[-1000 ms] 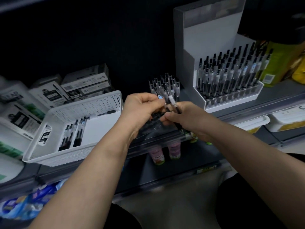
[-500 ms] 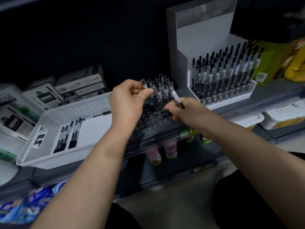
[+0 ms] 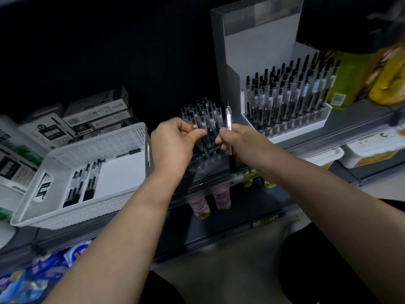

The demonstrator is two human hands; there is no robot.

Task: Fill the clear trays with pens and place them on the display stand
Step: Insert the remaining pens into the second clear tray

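Observation:
A clear tray (image 3: 205, 160) partly filled with upright pens stands on the shelf edge in the middle. My left hand (image 3: 173, 143) pinches a pen (image 3: 198, 128) among those standing in the tray. Just to the right, my right hand (image 3: 235, 139) grips another pen (image 3: 229, 119) upright, its black tip hanging below my fingers over the tray's right side. The white display stand (image 3: 258, 40) at the right holds a full clear tray of pens (image 3: 287, 97). Several loose pens (image 3: 82, 183) lie in the white basket (image 3: 72, 211) at the left.
Pen boxes (image 3: 96, 113) are stacked behind the basket. Green and yellow packages (image 3: 350, 77) stand right of the display stand. Bottles (image 3: 221, 197) sit on the lower shelf under the tray, and white tubs (image 3: 370, 150) at the right.
Both hands have risen from the tray's front to the pen tops. My right hand has turned its pen from slanted to upright. The view has shifted slightly.

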